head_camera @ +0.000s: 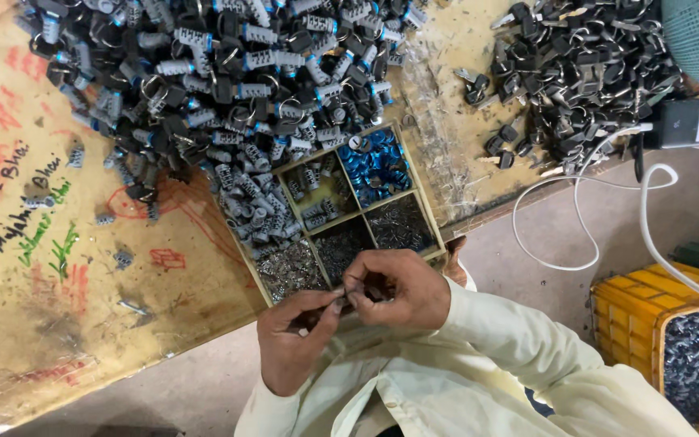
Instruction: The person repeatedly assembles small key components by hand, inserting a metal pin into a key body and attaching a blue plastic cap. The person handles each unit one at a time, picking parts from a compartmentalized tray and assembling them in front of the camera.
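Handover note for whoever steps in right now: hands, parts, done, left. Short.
Left hand: pinching a small dark part at the table edge.
Right hand: fingers closed on the same part.
Parts: divided wooden tray just ahead, holding blue pieces and small metal bits; pile of grey-black cylinders behind it; black-headed keys far right; yellow crate of grey parts.
Done/left: one part in hand; finished versus pending cannot be told.

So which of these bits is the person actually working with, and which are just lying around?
In hand:
left hand and right hand, pinching a small dark part
divided wooden tray right beside them

Lying about:
pile of grey lock barrels
pile of black keys
white cable
yellow crate
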